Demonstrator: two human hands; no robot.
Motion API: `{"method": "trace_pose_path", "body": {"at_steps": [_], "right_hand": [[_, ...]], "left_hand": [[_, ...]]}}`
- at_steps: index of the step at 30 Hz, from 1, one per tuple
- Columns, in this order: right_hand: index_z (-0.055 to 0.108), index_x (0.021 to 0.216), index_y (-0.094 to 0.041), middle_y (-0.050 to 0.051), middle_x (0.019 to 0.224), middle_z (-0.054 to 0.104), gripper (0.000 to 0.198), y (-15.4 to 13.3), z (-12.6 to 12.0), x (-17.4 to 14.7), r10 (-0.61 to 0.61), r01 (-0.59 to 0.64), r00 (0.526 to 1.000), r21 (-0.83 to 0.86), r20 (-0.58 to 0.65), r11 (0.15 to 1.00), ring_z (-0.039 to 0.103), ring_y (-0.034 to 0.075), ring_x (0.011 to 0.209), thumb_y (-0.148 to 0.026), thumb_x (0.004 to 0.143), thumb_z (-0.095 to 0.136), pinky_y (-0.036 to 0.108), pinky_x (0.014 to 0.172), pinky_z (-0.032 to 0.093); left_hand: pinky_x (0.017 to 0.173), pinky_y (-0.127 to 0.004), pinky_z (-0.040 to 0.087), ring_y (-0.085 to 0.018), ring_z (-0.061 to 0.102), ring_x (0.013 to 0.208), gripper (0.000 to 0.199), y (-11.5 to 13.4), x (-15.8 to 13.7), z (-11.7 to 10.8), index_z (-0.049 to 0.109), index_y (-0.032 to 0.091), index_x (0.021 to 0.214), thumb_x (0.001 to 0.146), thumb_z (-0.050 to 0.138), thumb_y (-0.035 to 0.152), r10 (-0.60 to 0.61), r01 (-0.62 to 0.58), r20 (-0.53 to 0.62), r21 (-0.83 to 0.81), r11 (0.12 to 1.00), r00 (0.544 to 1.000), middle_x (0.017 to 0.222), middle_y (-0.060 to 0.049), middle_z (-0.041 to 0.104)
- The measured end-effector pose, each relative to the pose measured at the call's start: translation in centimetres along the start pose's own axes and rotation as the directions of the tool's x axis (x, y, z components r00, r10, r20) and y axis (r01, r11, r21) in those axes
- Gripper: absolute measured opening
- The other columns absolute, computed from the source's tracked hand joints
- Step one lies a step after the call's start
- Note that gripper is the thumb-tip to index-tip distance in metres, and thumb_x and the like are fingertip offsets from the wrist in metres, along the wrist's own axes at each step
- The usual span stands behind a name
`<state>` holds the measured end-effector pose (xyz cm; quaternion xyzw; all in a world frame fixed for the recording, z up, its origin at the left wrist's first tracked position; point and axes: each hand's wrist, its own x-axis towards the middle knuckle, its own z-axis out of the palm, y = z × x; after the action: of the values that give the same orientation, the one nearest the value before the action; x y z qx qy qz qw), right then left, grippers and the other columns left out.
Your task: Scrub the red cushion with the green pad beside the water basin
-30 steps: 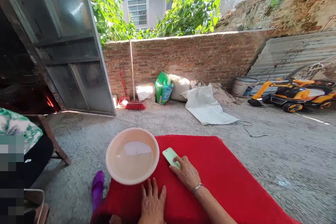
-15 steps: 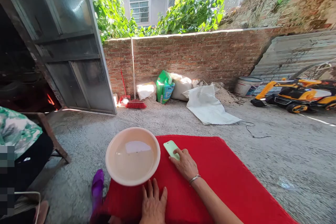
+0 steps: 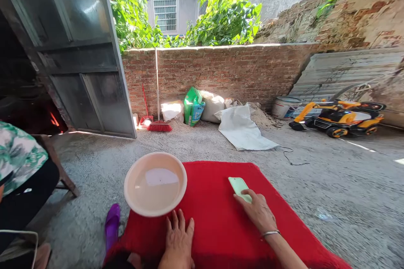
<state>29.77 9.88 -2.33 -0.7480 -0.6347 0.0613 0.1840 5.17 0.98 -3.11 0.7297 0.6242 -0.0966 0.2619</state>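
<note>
A thin, pale green phone [image 3: 240,188] with rounded corners lies on the red cloth [image 3: 211,210]. My right hand [image 3: 257,212], with a silver bangle at the wrist, grips its near end between thumb and fingers. My left hand [image 3: 179,235] rests flat on the cloth, fingers spread and holding nothing. Its fingertips lie just below the near rim of a peach-coloured basin [image 3: 128,195]. Water in the basin reflects a bright patch, and a small dark speck shows there.
Left of the cloth are a purple shoe [image 3: 112,220] and a person in a patterned top [image 3: 25,155]. Beyond lie a red broom [image 3: 160,126], a green bag [image 3: 190,107], a white sack [image 3: 243,128] and a yellow toy excavator [image 3: 344,115]. A metal door [image 3: 88,59] stands at left.
My right hand has moved the phone rightward across the cloth, away from the basin. My left hand stays flat near the basin, and the view has shifted slightly.
</note>
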Motion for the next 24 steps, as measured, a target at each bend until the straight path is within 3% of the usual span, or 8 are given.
{"method": "trace_pose_path", "body": {"at_steps": [2,5,8,10,15,18,20,24], "right_hand": [[0.064,0.1,-0.025,0.005,0.092,0.061,0.028,-1.0,0.9,-1.4,-0.031,0.03,0.999,0.035,0.031,0.999,0.064,0.02,0.082,-0.043,0.086,0.048,0.029,0.066,0.049],[0.064,0.096,-0.029,0.001,0.094,0.059,0.02,-3.5,2.6,-3.1,-0.187,0.178,0.977,0.089,0.099,0.98,0.063,0.016,0.081,-0.041,0.082,0.057,0.025,0.068,0.047],[0.065,0.094,-0.028,0.001,0.092,0.059,0.017,-4.7,3.1,-3.4,-0.266,0.259,0.957,0.074,0.113,0.963,0.062,0.016,0.08,-0.037,0.081,0.059,0.025,0.069,0.045],[0.065,0.095,-0.028,0.002,0.091,0.059,0.017,-3.7,2.3,-2.7,-0.201,0.199,0.973,0.029,0.117,0.98,0.062,0.017,0.08,-0.037,0.082,0.058,0.025,0.068,0.044],[0.065,0.104,-0.028,0.005,0.095,0.059,0.029,2.7,-1.9,-0.2,0.111,-0.106,0.989,-0.056,0.099,0.993,0.065,0.022,0.084,-0.045,0.086,0.049,0.03,0.066,0.046],[0.065,0.104,-0.028,0.005,0.095,0.059,0.033,4.1,-3.0,-0.5,0.158,-0.159,0.984,0.003,0.079,0.987,0.064,0.022,0.082,-0.049,0.084,0.048,0.032,0.066,0.047],[0.065,0.101,-0.028,0.004,0.094,0.058,0.031,2.9,-2.4,-1.9,0.083,-0.089,0.993,0.069,0.078,0.994,0.064,0.021,0.08,-0.049,0.082,0.05,0.03,0.065,0.046],[0.064,0.095,-0.029,0.001,0.091,0.058,0.022,-2.4,0.7,-5.8,-0.231,0.212,0.967,0.162,0.11,0.964,0.062,0.017,0.079,-0.041,0.078,0.058,0.027,0.07,0.046]], "left_hand": [[0.115,-0.057,0.012,-0.038,0.008,0.144,0.107,-0.3,0.0,0.1,0.023,0.028,0.149,0.06,0.08,0.044,0.002,-0.002,-0.016,-0.006,1.0,1.0,0.157,-0.015,0.01],[0.115,-0.056,0.011,-0.036,0.006,0.144,0.106,-0.6,-0.3,0.0,0.023,0.028,0.149,0.06,0.079,0.046,0.003,-0.003,-0.025,-0.025,1.0,1.0,0.158,-0.014,0.009],[0.116,-0.054,0.01,-0.035,0.005,0.144,0.105,-0.7,-0.6,-0.1,0.022,0.028,0.149,0.062,0.078,0.048,-0.003,0.002,-0.034,-0.032,0.999,0.999,0.158,-0.014,0.008],[0.116,-0.053,0.011,-0.035,0.004,0.144,0.105,-0.7,-0.6,0.0,0.022,0.027,0.149,0.062,0.077,0.047,0.0,-0.001,-0.046,-0.026,1.0,0.999,0.158,-0.015,0.008],[0.115,-0.055,0.013,-0.037,0.006,0.143,0.108,-0.6,0.4,0.7,0.022,0.026,0.149,0.059,0.079,0.041,-0.009,0.01,-0.056,0.012,1.0,0.998,0.157,-0.017,0.008],[0.115,-0.054,0.014,-0.038,0.008,0.143,0.111,-0.7,1.0,1.4,0.023,0.025,0.149,0.056,0.082,0.037,-0.027,0.029,-0.077,0.023,0.999,0.997,0.157,-0.018,0.009],[0.115,-0.055,0.014,-0.039,0.008,0.143,0.112,-1.0,1.2,2.0,0.024,0.025,0.149,0.055,0.082,0.037,-0.021,0.023,-0.107,0.014,1.0,0.994,0.157,-0.017,0.01],[0.115,-0.057,0.012,-0.037,0.005,0.144,0.107,-2.1,1.7,3.2,0.024,0.027,0.149,0.058,0.079,0.038,0.003,-0.001,-0.156,0.009,1.0,0.988,0.158,-0.015,0.009]]}}
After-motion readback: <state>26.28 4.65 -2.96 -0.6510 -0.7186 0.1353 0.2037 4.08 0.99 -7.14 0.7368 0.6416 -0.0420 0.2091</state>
